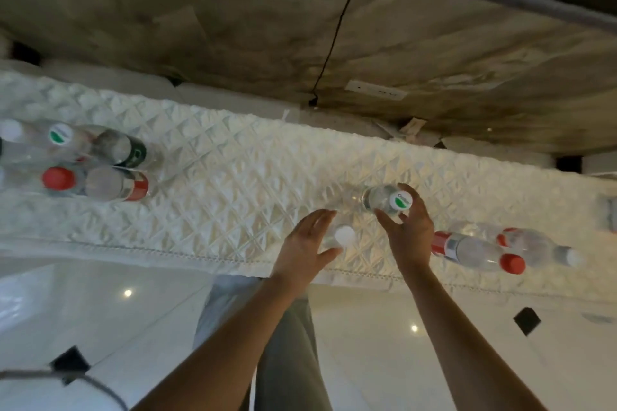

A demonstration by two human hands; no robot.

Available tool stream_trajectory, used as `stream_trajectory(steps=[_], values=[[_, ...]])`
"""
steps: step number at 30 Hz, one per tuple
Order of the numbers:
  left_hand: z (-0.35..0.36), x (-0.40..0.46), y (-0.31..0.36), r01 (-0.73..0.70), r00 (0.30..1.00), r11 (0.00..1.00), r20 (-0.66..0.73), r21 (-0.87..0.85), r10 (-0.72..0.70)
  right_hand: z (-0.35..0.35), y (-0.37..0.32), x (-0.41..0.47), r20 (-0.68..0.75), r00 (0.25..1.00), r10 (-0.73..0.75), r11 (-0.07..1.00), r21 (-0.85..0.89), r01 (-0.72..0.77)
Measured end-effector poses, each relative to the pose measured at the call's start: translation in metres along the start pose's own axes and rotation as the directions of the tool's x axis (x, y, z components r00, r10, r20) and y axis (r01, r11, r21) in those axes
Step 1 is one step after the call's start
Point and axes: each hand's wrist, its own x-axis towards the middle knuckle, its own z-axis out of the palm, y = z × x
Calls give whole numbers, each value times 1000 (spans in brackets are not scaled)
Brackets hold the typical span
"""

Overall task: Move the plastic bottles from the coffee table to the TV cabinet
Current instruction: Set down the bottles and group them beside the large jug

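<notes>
A long surface covered by a white quilted cloth [233, 183] is being viewed from above, with a marbled wall behind it. Near the front edge of the cloth, right of centre, two clear plastic bottles are being handled. A white-capped bottle [344, 236] is being framed by the left hand [305, 245], whose fingers are spread and only loosely curved beside it; whether it is actually being touched cannot be told. A bottle with a green-and-white cap [387, 200] is being gripped by the right hand [405, 232], thumb and fingers curled around its neck. Further towards the right end, two red-labelled bottles [480, 248] are lying on their sides. At the left end, a cluster of bottles [90, 160] is standing upright, close together.
</notes>
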Motion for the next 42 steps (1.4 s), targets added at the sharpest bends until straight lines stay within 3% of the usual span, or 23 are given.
stream_trajectory(steps=[9, 17, 25, 33, 38, 42], values=[[-63, -21, -21, 2, 978, 997, -206, -73, -17, 31, -79, -22, 134, 990, -32, 999, 36, 27], [-139, -47, -63, 184, 890, 982, -418, -30, -180, 89, -174, -21, 322, 936, -144, 985, 138, 104], [-171, -63, -87, 387, 680, 915, -636, -112, -365, 151, -238, -9, 577, 728, -371, 921, 130, 366], [-164, -60, -114, 497, 359, 793, -749, -352, -557, 210, -274, 11, 739, 457, -494, 795, 172, 582], [-156, -50, -127, 480, 281, 766, -752, -428, -596, 231, -276, 24, 799, 336, -499, 737, 186, 650], [-148, -50, -133, 466, 282, 777, -762, -423, -583, 237, -269, 27, 806, 292, -515, 701, 200, 684]])
